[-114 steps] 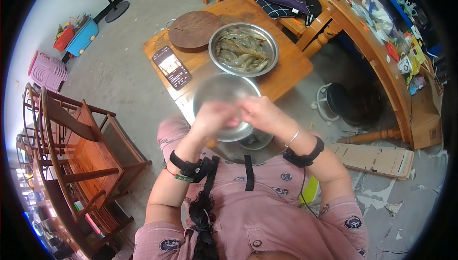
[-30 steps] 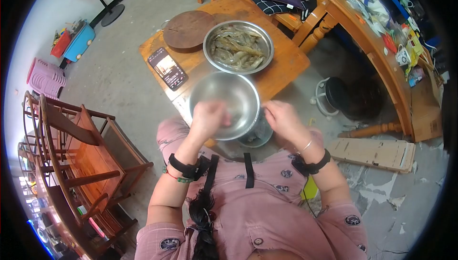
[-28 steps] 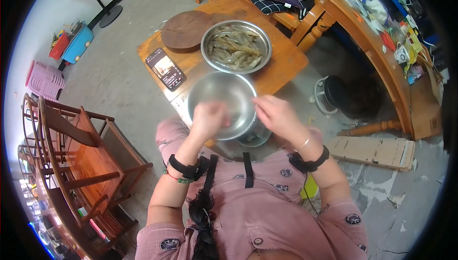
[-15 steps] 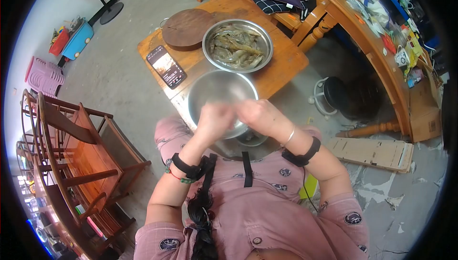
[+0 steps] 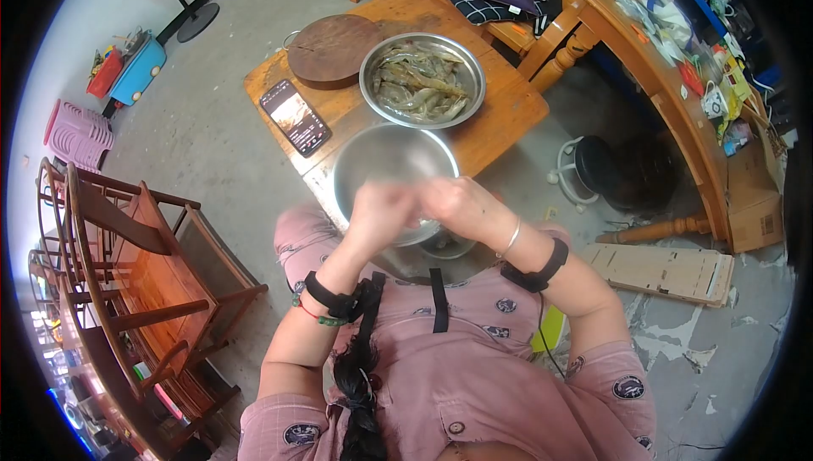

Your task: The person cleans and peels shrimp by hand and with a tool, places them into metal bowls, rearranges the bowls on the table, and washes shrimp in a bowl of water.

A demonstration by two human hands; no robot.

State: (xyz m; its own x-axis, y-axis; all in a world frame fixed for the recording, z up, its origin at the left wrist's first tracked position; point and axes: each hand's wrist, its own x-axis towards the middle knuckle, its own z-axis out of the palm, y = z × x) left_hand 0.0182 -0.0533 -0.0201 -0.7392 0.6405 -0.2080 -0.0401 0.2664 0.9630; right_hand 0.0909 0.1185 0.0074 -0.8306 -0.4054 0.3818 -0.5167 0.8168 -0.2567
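Left hand (image 5: 383,209) and right hand (image 5: 451,200): hovering together over the near bowl (image 5: 391,158), fingers curling inward and blurring; whether they are gripping anything, one cannot tell. Near bowl: sitting beneath them, seemingly overhanging the near edge of the table (image 5: 511,105); a wrist catching its rim could be tipping it off. Container (image 5: 449,247): standing below, hiding partly under the right hand. Phone (image 5: 295,119): lying left, risking drips. Far bowl (image 5: 477,82): holding prawns (image 5: 421,84), crowding the space beyond. Round board (image 5: 335,50): lying alongside, blocking the far left.
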